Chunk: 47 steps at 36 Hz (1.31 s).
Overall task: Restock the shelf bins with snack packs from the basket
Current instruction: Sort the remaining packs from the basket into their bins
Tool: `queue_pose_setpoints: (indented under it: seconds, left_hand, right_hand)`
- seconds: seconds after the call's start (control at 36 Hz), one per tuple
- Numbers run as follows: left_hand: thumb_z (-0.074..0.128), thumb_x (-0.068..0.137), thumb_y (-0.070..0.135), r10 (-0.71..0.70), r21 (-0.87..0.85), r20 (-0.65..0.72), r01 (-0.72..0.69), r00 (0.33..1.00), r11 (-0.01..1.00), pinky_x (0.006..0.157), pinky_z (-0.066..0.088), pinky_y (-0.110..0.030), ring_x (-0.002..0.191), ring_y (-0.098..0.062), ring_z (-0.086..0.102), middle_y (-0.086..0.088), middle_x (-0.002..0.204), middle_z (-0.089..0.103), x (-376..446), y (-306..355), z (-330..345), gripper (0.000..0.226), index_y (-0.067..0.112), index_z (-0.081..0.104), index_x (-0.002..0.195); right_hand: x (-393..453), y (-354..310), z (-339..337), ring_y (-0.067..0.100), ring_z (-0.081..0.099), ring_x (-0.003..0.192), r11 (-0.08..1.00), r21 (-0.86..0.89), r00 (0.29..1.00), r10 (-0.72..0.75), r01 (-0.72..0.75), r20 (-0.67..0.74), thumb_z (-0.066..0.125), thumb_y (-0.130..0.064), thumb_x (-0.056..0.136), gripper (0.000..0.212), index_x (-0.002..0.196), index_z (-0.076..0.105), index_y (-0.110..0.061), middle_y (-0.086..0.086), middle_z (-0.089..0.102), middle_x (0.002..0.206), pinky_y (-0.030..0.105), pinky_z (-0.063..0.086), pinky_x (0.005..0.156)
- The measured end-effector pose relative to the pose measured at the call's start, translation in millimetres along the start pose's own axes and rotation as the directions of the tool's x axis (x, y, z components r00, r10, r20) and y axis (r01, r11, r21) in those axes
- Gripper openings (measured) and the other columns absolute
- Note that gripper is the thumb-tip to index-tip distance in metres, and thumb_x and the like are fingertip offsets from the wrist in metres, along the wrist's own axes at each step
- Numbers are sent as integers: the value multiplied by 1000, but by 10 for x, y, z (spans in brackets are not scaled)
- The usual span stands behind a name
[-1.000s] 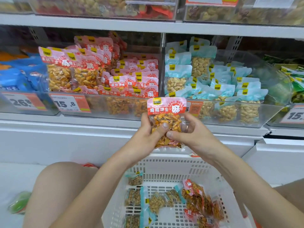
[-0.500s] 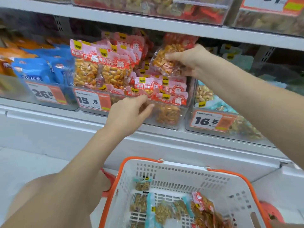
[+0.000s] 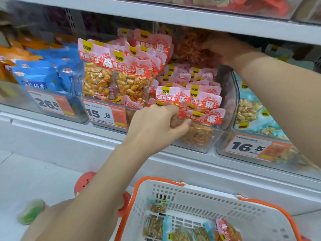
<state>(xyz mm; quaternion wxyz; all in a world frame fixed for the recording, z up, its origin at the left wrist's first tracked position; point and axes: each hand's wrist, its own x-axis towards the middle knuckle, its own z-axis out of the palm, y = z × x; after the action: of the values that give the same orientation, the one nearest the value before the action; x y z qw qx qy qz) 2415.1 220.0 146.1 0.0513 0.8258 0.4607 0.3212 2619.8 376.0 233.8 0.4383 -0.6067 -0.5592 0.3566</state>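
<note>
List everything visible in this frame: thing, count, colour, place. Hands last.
pink peanut packs: many, pink-red tops over orange nuts, middle clear bin.
blue packs: several, blue, left bin.
orange packs: a few, orange, far left, blurred.
teal nut packs: several, pale teal, right bin.
price tags: three, white and orange: 26.8, 15.8, 16.5, on bin fronts.
upper shelf: one, white, above the bins.
basket: one, white with orange rim, bottom right, holding teal and pink packs.
green item: one, on floor, bottom left, blurred.
left hand: fingers curled at the front pink packs.
right hand: at bin's back on a pack, blurred; grip unclear.
</note>
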Motion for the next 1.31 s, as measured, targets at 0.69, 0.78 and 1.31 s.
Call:
queue_pose_setpoints:
  seconds: [0.69,0.78,1.31]
  left_hand:
    - [51,82,46,-18,-58,-75,14,997,998,45,22,-22,42,-10,38,8,39,30,-18,73,122,44,24,28,52]
    - [50,82,47,-26,-57,-59,23,998,998,46,22,-23,43,-9,39,7,40,32,-22,76,121,43,23,30,53]
    - [59,89,40,-46,-59,-42,43,998,997,48,25,-27,48,-22,44,7,43,34,-28,121,96,49,24,28,54]
  right_hand:
    - [156,169,162,19,41,134,923,-361,990,-140,130,-2,80,-24,77,79,142,35,-15,3,46,143,32,34,113]
    - [137,141,209,20,41,133,887,-433,983,-181,162,-4,77,-28,81,74,140,35,-12,5,46,140,26,33,110]
    - [114,163,241,20,52,125,888,-459,984,-109,31,-144,62,-25,94,49,137,43,-15,4,52,138,19,39,83]
